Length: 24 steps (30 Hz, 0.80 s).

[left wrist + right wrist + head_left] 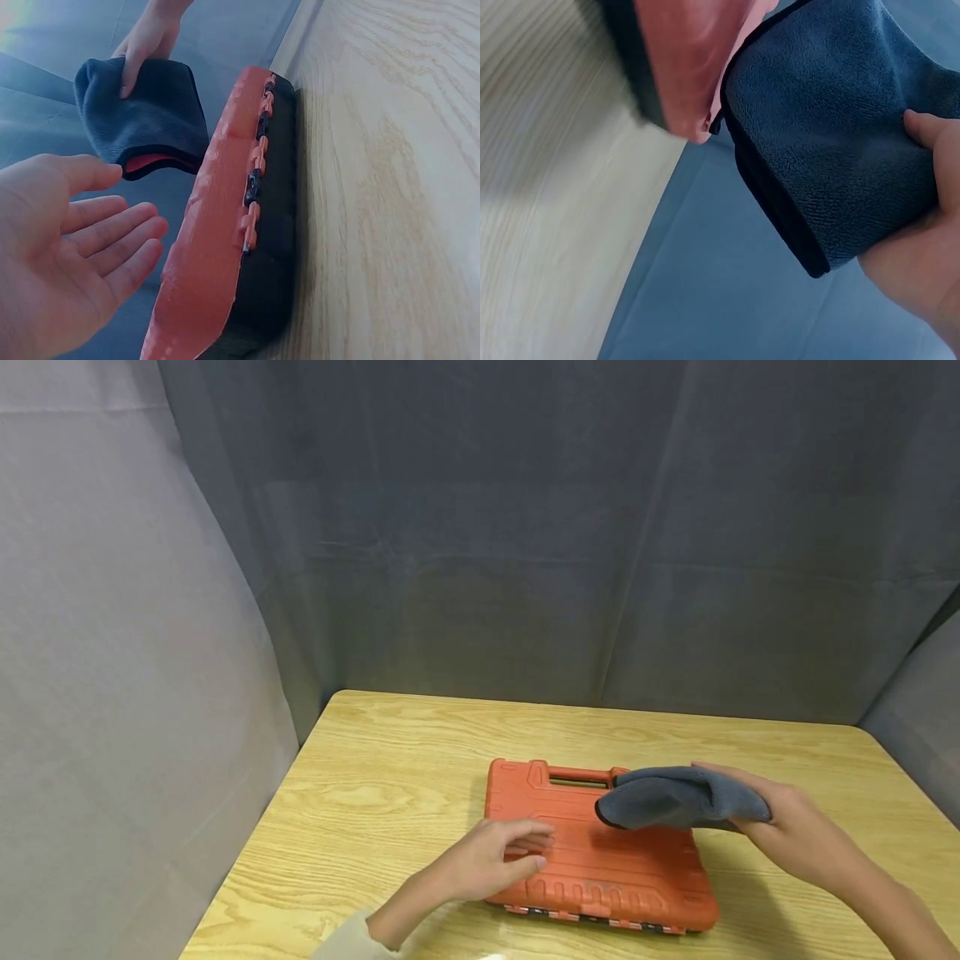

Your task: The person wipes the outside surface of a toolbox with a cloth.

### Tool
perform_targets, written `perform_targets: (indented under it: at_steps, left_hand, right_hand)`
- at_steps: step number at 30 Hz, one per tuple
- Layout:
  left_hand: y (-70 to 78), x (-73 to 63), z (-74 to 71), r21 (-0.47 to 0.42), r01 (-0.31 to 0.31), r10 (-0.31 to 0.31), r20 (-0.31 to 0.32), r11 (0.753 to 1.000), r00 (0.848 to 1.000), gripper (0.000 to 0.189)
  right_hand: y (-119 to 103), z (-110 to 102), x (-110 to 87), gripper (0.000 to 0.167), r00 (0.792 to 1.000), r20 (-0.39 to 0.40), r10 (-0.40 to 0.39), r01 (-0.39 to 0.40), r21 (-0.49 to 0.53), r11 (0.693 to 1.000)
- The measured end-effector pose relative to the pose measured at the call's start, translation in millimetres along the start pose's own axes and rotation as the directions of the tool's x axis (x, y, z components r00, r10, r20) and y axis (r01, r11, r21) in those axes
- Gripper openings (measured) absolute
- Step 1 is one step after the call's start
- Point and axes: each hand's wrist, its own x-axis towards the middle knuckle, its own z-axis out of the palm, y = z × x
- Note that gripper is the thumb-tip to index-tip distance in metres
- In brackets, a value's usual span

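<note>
An orange plastic carrying case [600, 860] with a black lower half lies flat and closed on the table, its handle toward the back. Over its right part my right hand [795, 827] holds a folded blue-grey cloth [675, 797] with dark edging, thumb on top. A bit of red lining shows in the fold of the cloth [139, 120] in the left wrist view. My left hand [495, 860] hovers at the case's left front with fingers loosely spread and nothing in them. Small latches [255, 187] line the case's front side.
The wood-grain table [360, 793] extends on all sides of the case. A dark grey curtain [480, 568] hangs behind the table's back edge. Lighter fabric [127, 652] covers the left side, with more fabric at the right.
</note>
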Motion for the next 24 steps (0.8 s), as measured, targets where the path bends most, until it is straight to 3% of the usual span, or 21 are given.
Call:
perform_targets:
  at_steps: [9,15,20,24]
  left_hand:
    - [0.9,-1.6,-0.2,0.005,-0.006,0.006,-0.004,1.0,1.0,0.042]
    - [0.0,-1.6,-1.1,0.0,0.001,-0.001,-0.005,1.0,1.0,0.039]
    - [0.1,-1.3,-0.9,0.004,-0.002,0.002,-0.002,1.0,1.0,0.039]
    - [-0.7,-1.6,-0.6,0.005,-0.01,0.01,0.001,1.0,1.0,0.038]
  right_hand:
    - [40,-14,-16.1,0.037,0.986,-0.04,0.164,-0.166,-0.066,0.984]
    - [54,-18,-25.5,0.039,0.972,-0.014,0.236,-0.236,-0.134,0.962]
    - [69,-16,-36.8,0.039,0.965,-0.053,0.256,-0.262,-0.179,0.948]
    - [81,-12,-47.3,0.048,0.949,-0.027,0.313,-0.31,-0.248,0.918]
